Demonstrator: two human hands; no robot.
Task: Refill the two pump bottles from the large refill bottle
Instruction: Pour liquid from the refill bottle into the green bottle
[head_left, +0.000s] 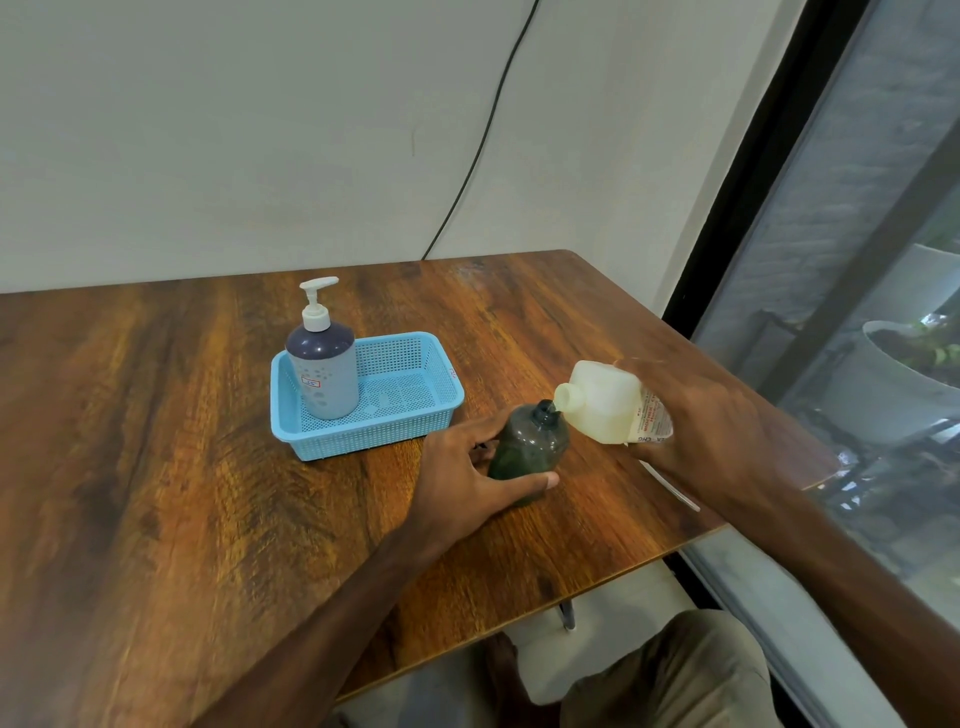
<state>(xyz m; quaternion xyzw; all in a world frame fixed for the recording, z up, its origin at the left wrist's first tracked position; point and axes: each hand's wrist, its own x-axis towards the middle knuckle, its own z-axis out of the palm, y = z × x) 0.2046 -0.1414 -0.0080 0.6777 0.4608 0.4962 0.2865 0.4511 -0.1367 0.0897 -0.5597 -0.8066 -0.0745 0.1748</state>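
1. The left hand (467, 475), at frame centre, wraps thumb and fingers round the lower body of the dark open bottle (530, 447), which stands upright on the wooden table (182, 415).
2. The right hand (711, 431), right of centre, grips the white refill bottle (602, 402), tipped leftward with its mouth at the dark bottle's neck.
3. Left of centre, the second pump bottle (322, 369), pump fitted, stands in the left end of a blue basket (363, 441).
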